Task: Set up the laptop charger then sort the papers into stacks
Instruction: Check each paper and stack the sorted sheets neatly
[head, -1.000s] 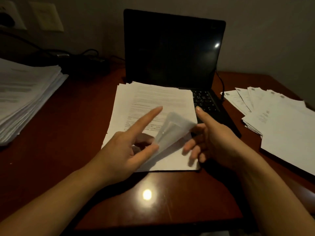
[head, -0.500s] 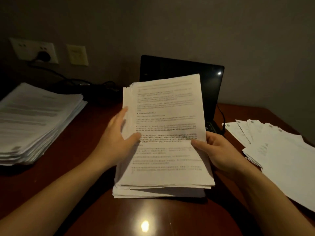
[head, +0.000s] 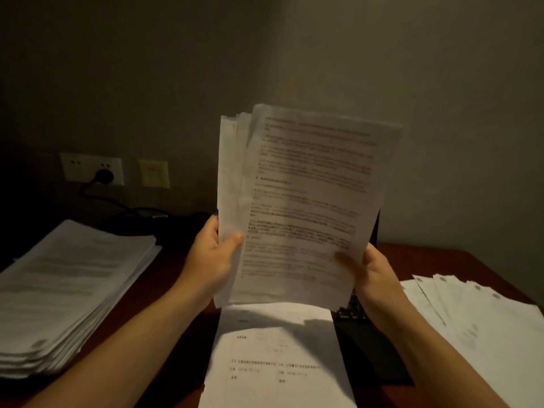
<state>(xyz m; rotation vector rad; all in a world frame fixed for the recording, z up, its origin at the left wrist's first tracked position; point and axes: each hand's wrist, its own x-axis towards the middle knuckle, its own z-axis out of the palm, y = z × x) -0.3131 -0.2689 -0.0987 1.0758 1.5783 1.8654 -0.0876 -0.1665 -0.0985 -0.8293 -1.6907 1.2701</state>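
both hands – left hand [head: 210, 257], right hand [head: 375, 270] – hold a sheaf of white printed papers [head: 300, 207] upright above the dark reddish wooden surface [head: 164, 278], fingers curled round its lower edges.

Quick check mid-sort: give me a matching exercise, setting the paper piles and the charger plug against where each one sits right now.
1. paper bundle
2. thick paper stack
3. fanned sheets
4. black plug

A. in the wall socket
B. lying flat, left side of the desk
C. upright, gripped by the left hand and the right hand
D. spread out, right side of the desk

Pairs: 1-C, 2-B, 3-D, 4-A.
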